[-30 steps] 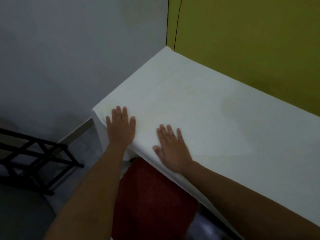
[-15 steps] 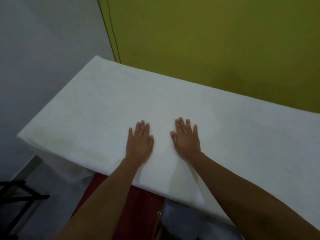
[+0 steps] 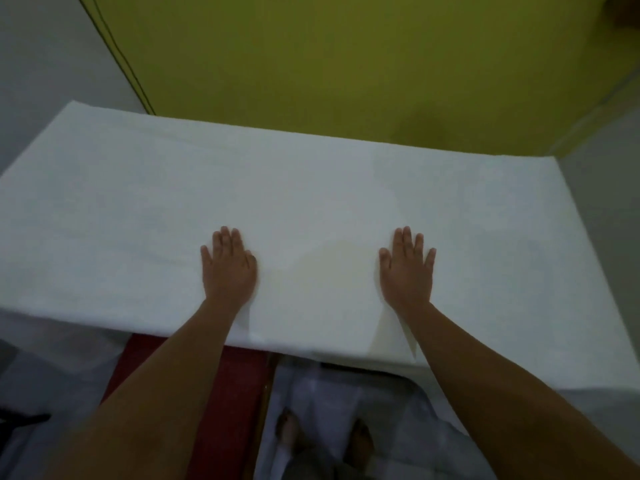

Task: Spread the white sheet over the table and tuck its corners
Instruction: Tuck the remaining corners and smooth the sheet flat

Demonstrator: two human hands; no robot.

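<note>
Smoothing step: left hand point(image 3: 228, 271) and right hand point(image 3: 408, 271), flat with fingers spread, press the white cloth sheet point(image 3: 346, 188) near the desk's front edge; corner tucking likely follows.

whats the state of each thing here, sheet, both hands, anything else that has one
white sheet: spread flat over the table top, near edge hanging over the front
left hand: open, palm down, flat on the sheet, no grip
right hand: open, palm down, flat on the sheet, apart from the left
red cloth: hanging below the sheet's near edge, partly covered
</note>
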